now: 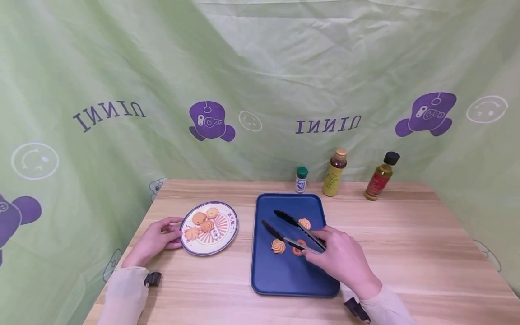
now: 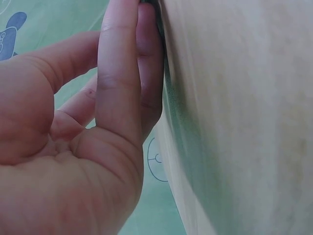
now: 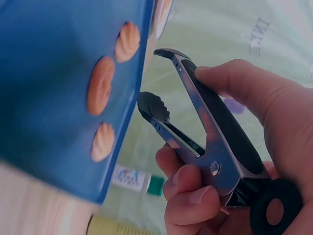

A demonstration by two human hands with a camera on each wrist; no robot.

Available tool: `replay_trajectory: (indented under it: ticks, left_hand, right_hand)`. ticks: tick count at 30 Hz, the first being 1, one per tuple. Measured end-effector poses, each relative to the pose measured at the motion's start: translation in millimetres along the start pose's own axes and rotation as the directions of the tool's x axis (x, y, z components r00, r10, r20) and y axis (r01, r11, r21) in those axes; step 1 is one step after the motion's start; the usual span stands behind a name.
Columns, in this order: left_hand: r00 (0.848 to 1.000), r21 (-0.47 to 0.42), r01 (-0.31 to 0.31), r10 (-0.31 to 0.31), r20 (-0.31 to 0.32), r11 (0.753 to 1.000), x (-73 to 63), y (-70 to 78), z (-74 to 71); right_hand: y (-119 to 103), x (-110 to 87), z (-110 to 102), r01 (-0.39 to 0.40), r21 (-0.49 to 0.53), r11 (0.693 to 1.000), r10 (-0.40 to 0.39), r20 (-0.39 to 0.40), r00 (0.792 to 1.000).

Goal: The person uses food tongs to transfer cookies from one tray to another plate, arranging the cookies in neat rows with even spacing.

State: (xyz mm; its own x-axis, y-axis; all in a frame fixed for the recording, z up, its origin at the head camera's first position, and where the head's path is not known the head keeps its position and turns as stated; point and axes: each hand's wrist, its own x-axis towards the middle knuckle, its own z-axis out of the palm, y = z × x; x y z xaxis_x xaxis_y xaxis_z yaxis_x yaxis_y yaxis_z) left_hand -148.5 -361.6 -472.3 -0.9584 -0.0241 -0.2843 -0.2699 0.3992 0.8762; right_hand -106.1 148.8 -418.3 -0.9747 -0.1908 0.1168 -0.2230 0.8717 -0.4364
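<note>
My left hand [image 1: 156, 239] holds the left rim of a round white plate [image 1: 219, 246] with a dark edge. Several cookies [image 1: 199, 218] lie on the plate's left side. In the left wrist view my left fingers [image 2: 117, 73] lie close to the tabletop; the plate is out of sight. My right hand [image 1: 345, 255] grips metal tongs [image 3: 195, 117] with black tips, arms spread and nothing between the tips. Below the tongs, a blue tray [image 1: 284, 275] carries two swirled cookies [image 1: 278, 246] and a browner round cookie [image 3: 101, 85], partly covered in the head view.
Behind the tray stand a small green-capped shaker [image 1: 301, 179], a yellow-labelled bottle [image 1: 334, 176] and a black-capped bottle [image 1: 379, 178]. A green printed curtain [image 1: 260, 54] hangs beyond the wooden table [image 1: 414, 253]. Bare tabletop separates the plate and tray.
</note>
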Motion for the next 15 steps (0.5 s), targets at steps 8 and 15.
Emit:
replay_trajectory:
  ticks: [8,15]
  left_hand:
    - [1.000,0.006,-0.005,0.005,0.001,1.000,-0.4,-1.2,0.9]
    - [1.000,-0.001,-0.012,0.012,0.005,1.000,0.8,-1.7,0.3]
  right_hand:
    - [29,-9.7,-9,-0.057,-0.038,0.998,0.057,-0.002,0.998]
    - [43,-18.0,-15,-0.095,-0.059,0.994,0.095,-0.011,0.995]
